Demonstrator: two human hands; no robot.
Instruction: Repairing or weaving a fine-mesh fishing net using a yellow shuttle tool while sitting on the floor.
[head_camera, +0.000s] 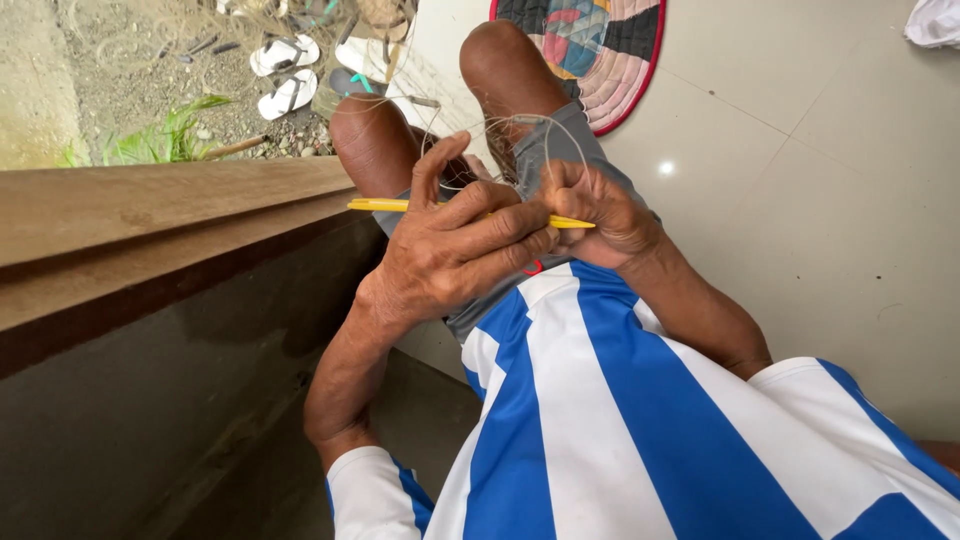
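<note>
Left hand (455, 245) closed around a yellow netting needle (378, 205), fingers wrapped over its middle, index finger raised. Right hand (590, 205) closed too, pinching the needle's other end plus thin fishing line (520, 122). Both hands touch, held over the lap, just above the hem of the grey shorts (560, 145).

Needle lies level, one tip sticking out past the left hand toward the wooden ledge (150, 210), other tip just clear of the right-hand knuckles. Line loops up from the hands over the knees (500, 55) and runs on as fine mesh toward the top edge of view; hard to trace, very thin.

Person sits in a blue and white striped shirt (600, 430), bare knees up. Ledge runs along the person's left side, dark wall below it. Pale tiled floor (830, 200) on the right side. Round patchwork mat (600, 50) with red rim just beyond the knees. White sandals (285, 70) on gravel, well beyond the ledge, next to some grass (160, 140).
</note>
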